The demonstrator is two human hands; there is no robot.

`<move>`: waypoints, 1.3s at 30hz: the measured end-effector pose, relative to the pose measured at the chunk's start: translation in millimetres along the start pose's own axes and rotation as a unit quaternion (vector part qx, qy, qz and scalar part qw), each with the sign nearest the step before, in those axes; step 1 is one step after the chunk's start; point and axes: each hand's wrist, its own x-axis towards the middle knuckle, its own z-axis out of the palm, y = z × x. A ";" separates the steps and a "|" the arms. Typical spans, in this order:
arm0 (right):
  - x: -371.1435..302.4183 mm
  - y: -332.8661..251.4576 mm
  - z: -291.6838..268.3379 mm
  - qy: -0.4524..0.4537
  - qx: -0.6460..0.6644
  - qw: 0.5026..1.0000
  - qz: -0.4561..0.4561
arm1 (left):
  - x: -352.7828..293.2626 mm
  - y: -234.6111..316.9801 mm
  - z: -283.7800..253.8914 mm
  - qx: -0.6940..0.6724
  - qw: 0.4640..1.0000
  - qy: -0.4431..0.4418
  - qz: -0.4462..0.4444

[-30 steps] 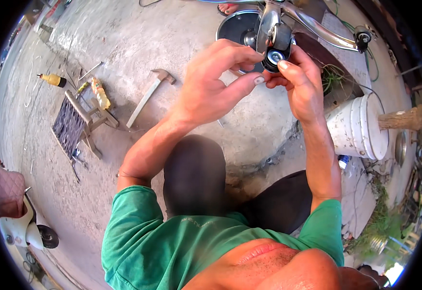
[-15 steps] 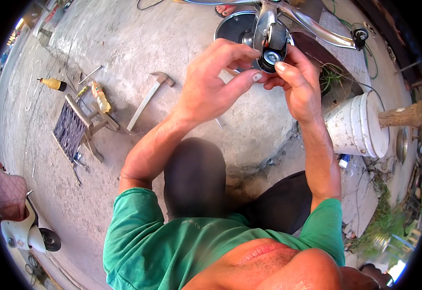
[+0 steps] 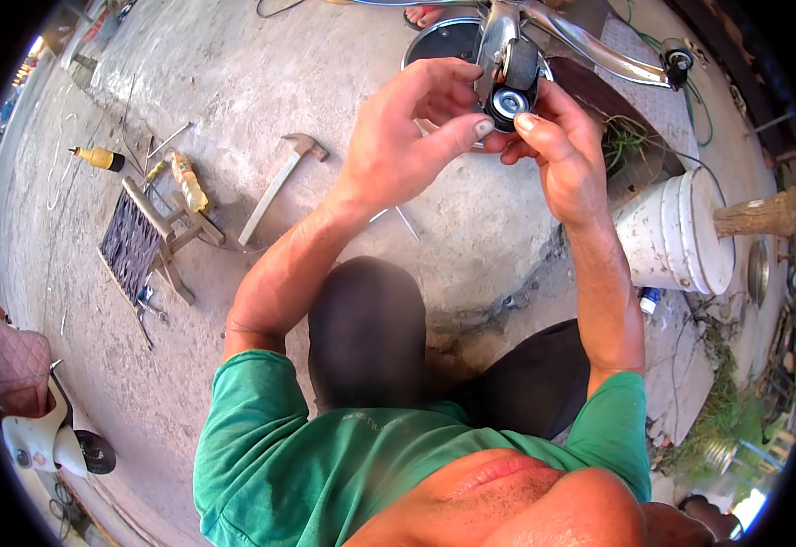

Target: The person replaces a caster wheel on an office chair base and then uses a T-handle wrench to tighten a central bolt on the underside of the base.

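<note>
A black caster wheel (image 3: 510, 104) with a silvery hub sits at the near end of a chrome leg (image 3: 500, 35), in front of my two hands. On its right side my right hand (image 3: 564, 150) is closed around it, the thumb against the lower rim. My left hand (image 3: 409, 128) curves in from the left, its fingertips by the leg and its thumb tip at the wheel's lower left edge. The left fingertips are partly hidden behind the caster. Another chrome leg (image 3: 598, 59) runs right and ends in a second caster (image 3: 678, 62).
Left of my arms, a hammer (image 3: 275, 187), a small stool with a woven top (image 3: 131, 244), a yellow-handled tool (image 3: 97, 159) and a plastic bottle (image 3: 188, 182) are on the concrete. A white bucket (image 3: 662, 232) lies at right. A round black disc (image 3: 439, 50) is behind the caster.
My left hand has shifted slightly left and up, its thumb moving away from my right fingers. More of the wheel's hub now shows. My right hand has barely moved.
</note>
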 end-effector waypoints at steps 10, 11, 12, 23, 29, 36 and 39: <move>-1.1 -1.7 -0.5 -0.004 -0.010 1.000 0.002 | 1.3 -0.7 0.8 -0.036 0.999 -0.015 -0.034; -1.2 -1.7 0.1 -0.003 -0.010 1.000 0.004 | 1.1 -1.1 0.8 -0.039 0.999 -0.014 -0.035; -1.2 -2.0 0.6 -0.002 -0.010 1.000 0.005 | 0.8 -1.5 1.0 -0.041 0.998 -0.013 -0.036; -1.7 -1.4 -2.6 -0.011 -0.037 0.999 0.010 | 1.2 -9.0 4.8 -0.097 0.995 -0.001 -0.038; -2.7 -1.0 -0.8 -0.011 -0.039 0.999 0.010 | -0.4 -7.7 5.2 -0.122 0.992 -0.006 -0.043; -4.6 1.3 -3.9 -0.028 -0.033 0.999 0.002 | -3.8 -10.3 3.9 -0.100 0.994 -0.008 -0.045; -6.7 4.2 -4.2 -0.014 -0.019 1.000 -0.009 | -6.0 -12.7 3.6 -0.094 0.995 0.000 -0.042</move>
